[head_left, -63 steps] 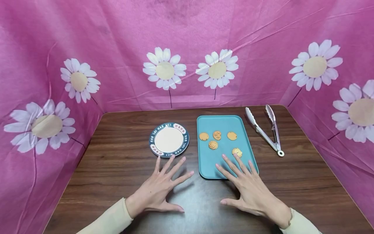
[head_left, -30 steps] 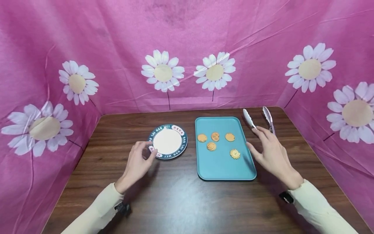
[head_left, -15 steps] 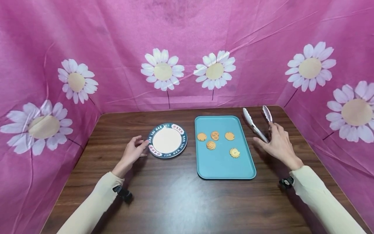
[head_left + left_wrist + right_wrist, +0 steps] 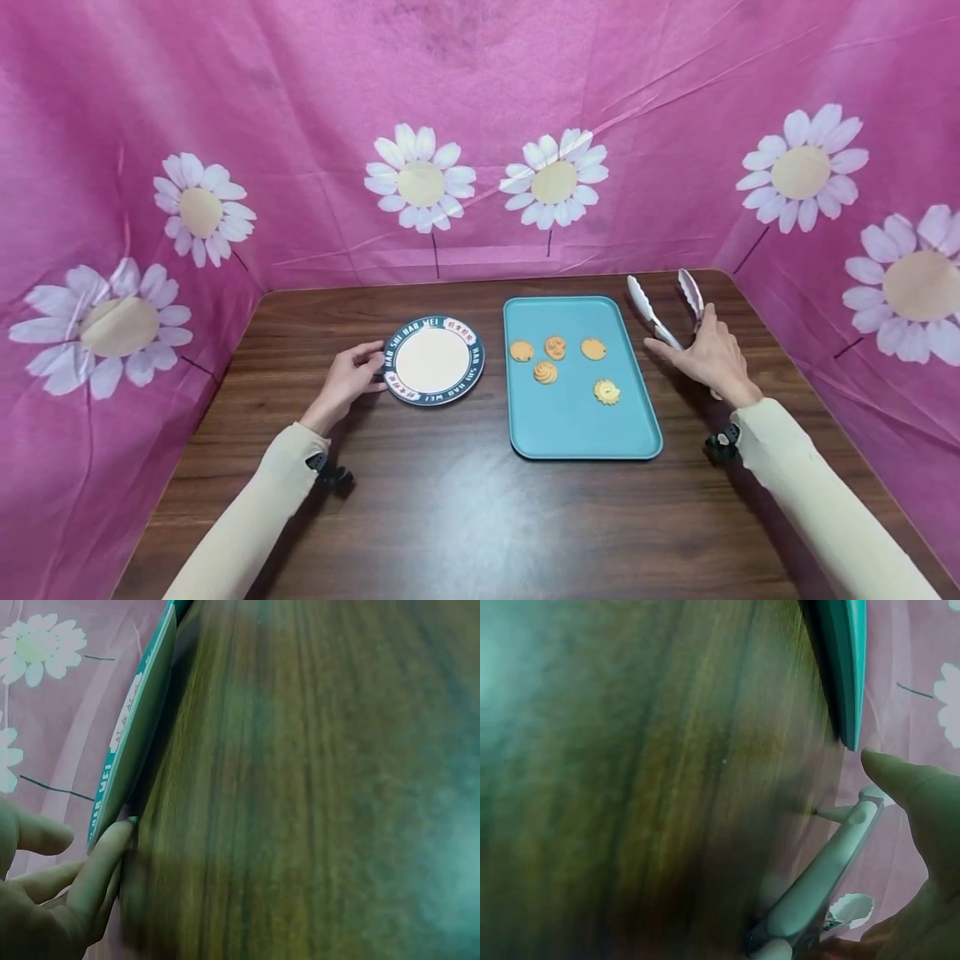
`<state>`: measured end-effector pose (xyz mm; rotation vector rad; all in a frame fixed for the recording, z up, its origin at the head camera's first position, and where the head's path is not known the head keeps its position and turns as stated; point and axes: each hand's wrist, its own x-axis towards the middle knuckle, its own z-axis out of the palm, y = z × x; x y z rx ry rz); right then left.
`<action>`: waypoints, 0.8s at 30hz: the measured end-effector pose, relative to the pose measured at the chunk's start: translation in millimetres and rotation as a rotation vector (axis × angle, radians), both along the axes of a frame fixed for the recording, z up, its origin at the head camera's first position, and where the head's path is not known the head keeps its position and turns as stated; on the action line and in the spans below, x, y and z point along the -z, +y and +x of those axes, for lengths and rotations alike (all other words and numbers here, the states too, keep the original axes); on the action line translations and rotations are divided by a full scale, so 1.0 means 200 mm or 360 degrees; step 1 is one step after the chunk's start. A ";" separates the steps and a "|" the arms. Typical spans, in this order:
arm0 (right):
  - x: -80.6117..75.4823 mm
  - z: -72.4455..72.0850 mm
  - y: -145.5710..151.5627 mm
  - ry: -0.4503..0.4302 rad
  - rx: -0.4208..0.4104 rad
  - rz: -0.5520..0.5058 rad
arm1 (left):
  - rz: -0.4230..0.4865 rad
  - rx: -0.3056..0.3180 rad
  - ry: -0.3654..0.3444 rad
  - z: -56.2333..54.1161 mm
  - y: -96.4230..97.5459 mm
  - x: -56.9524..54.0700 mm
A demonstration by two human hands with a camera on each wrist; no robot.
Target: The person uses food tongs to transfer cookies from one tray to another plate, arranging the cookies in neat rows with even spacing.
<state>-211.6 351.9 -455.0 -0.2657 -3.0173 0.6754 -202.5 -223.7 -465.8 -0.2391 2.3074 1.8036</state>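
Note:
My left hand [image 4: 347, 379] is at the left edge of the round white plate [image 4: 432, 360], which has a dark lettered rim. In the left wrist view, fingers [image 4: 105, 859] reach just under the rim, while the thumb stands a little apart from it. Over the silver tongs [image 4: 643, 305] spreads my right hand [image 4: 708, 362], hiding their joined end. The tongs' arms stand apart and point to the back. In the right wrist view the thumb extends straight, off the tongs [image 4: 829, 874]; the other fingers are mostly hidden.
Between plate and tongs lies a teal tray [image 4: 581, 433] with several cookies [image 4: 545, 372] on it. The brown wooden table [image 4: 465, 517] ends at a pink flowered cloth [image 4: 487, 92] on the back and sides.
Both hands started spread near the table's middle and tray. The left has moved to the plate's left edge, the right over to the tongs. Plate, tray and tongs stay put.

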 end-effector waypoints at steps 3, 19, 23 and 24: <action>0.01 -0.03 0.00 -0.0026 0.0033 0.0001 | 0.0000 0.0002 -0.0012 -0.02 0.00 0.02; 0.06 -0.12 -0.01 0.0011 0.0203 -0.0036 | -0.0059 0.0116 -0.0010 -0.02 0.02 0.01; 0.06 -0.11 -0.01 0.0060 0.0177 -0.0053 | -0.0026 0.0120 0.0002 -0.01 0.03 0.01; 0.06 -0.11 -0.01 0.0069 0.0162 -0.0051 | -0.0025 0.0122 0.0002 -0.01 0.04 0.01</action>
